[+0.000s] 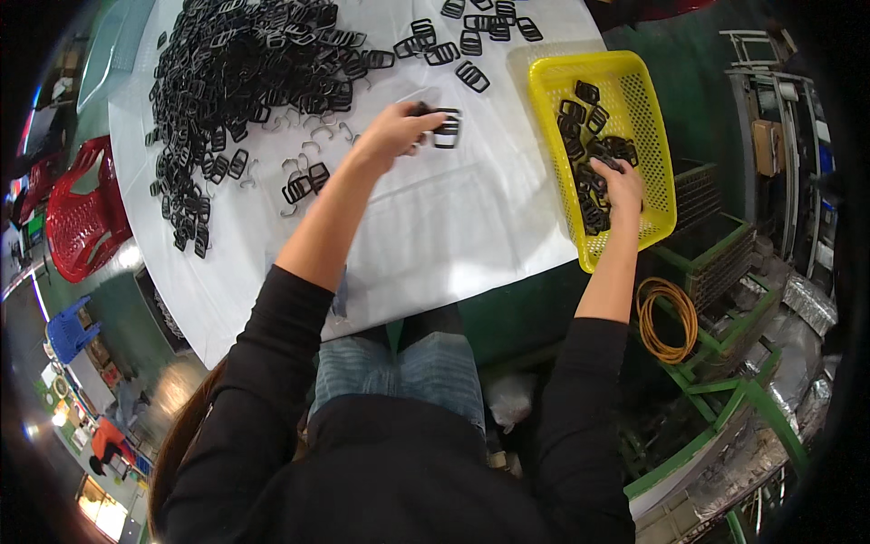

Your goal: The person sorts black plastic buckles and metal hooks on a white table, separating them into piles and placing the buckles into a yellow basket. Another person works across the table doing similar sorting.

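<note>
My left hand (391, 136) is above the middle of the white-covered table, its fingers closed on a flat black slotted buckle (447, 130). A second dark piece seems to sit by the thumb, but it is too blurred to tell. Over at the right, my right hand (623, 189) reaches into a yellow perforated basket (647, 107). Its fingers close round a black buckle (605, 163), partly covered by the hand. More black buckles (573, 113) lie loose in the basket, around and under that hand.
A large heap of black buckles (245, 77) covers the table's far left, with silvery wire hooks (313, 145) at its near edge. Several buckles (471, 76) lie scattered farther right. Red chair (86, 213) left; green metal frame (725, 335) and coiled orange hose (668, 319) right.
</note>
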Available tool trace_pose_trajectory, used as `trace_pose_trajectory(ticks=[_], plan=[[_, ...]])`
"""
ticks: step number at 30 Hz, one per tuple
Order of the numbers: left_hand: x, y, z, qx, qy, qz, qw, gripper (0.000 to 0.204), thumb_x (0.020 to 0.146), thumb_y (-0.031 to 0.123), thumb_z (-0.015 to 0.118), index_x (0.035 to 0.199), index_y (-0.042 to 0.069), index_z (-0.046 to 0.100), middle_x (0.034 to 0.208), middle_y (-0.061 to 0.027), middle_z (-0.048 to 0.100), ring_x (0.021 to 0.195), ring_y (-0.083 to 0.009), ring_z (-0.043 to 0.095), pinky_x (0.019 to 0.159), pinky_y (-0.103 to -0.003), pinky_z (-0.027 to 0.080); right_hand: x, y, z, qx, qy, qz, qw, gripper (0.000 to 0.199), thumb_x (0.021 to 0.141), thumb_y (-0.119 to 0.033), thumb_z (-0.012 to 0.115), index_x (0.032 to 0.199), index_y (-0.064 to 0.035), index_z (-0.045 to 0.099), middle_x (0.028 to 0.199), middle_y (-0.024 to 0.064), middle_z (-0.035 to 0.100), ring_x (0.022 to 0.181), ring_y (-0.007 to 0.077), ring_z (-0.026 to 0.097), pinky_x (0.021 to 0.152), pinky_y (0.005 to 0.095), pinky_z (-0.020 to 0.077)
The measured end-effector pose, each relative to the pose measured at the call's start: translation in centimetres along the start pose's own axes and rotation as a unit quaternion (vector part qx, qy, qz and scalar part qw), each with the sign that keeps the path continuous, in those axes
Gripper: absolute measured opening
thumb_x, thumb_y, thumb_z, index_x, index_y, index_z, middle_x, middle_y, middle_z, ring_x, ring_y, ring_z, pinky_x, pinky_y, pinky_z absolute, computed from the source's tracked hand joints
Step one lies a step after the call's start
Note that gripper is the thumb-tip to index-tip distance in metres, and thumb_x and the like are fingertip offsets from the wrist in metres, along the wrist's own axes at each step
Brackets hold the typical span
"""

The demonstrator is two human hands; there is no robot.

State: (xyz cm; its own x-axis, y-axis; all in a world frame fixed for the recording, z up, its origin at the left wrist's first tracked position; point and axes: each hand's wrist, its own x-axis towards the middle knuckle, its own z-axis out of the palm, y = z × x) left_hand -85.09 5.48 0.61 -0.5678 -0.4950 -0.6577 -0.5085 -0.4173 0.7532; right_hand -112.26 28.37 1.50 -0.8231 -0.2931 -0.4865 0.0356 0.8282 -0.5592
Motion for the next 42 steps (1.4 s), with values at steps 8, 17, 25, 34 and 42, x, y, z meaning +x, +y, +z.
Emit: trace_pose_trajectory(ticks=[8,17,25,34,42], plan=[[1.8,7.4,15.2,-0.039,-0.058,0.144,0.987,0.052,0.081,0.032,0.067,0.119,0.001,0.052,0.109,-0.0113,0.06,0.096,-0.0209,0.058,0.076,-0.031,0.048,1.4,3.0,0.6,0.124,0.089,-0.09,0.984,0.053,0.075,-0.025,0.074,0.115,0.0012,0.053,0.11,0.0177,0.058,0.099,0.0243,0.057,0.084,0.0336,0.0443],[-3.9,-5.4,-1.7,0.186,0.311,0.294,0.885,0.035,0.074,0.005,0.064,0.108,0.006,0.057,0.114,-0.0147,0.054,0.111,-0.0332,0.048,0.095,-0.04,0.038,-5.4,-6.9,12.0,0.051,0.109,-0.402,0.908,0.022,0.08,-0.006,0.06,0.102,-0.0027,0.059,0.098,0.01,0.056,0.088,0.0209,0.056,0.075,0.0322,0.0476],[-7.8,-14.7,-9.6,0.392,0.404,0.177,0.808,0.051,0.07,0.018,0.072,0.118,0.015,0.055,0.122,-0.0059,0.048,0.118,-0.0282,0.041,0.097,-0.045,0.032,-9.6,-19.1,32.2,-0.124,-0.014,-0.508,0.852,0.04,0.069,-0.016,0.073,0.106,-0.0108,0.057,0.111,0.0119,0.05,0.097,0.0305,0.053,0.084,0.0395,0.0454],[-8.5,-16.8,-12.2,0.041,0.362,0.141,0.92,0.037,0.072,-0.002,0.064,0.108,0.007,0.059,0.096,-0.0098,0.058,0.087,-0.0259,0.059,0.075,-0.034,0.049,-14.3,-16.2,32.3,-0.104,-0.286,-0.391,0.869,0.031,0.075,-0.014,0.069,0.104,-0.0062,0.061,0.088,0.0076,0.061,0.069,0.0181,0.061,0.061,0.0304,0.049],[-7.1,-13.7,-15.3,0.264,0.405,0.19,0.855,0.033,0.074,0.012,0.067,0.105,0.007,0.058,0.096,-0.0107,0.058,0.094,-0.0274,0.054,0.08,-0.038,0.043,-12.6,-14.8,25.9,0.113,-0.352,-0.148,0.917,0.022,0.082,-0.014,0.067,0.101,-0.0028,0.064,0.08,0.0029,0.065,0.063,0.0086,0.059,0.052,0.0188,0.0419]])
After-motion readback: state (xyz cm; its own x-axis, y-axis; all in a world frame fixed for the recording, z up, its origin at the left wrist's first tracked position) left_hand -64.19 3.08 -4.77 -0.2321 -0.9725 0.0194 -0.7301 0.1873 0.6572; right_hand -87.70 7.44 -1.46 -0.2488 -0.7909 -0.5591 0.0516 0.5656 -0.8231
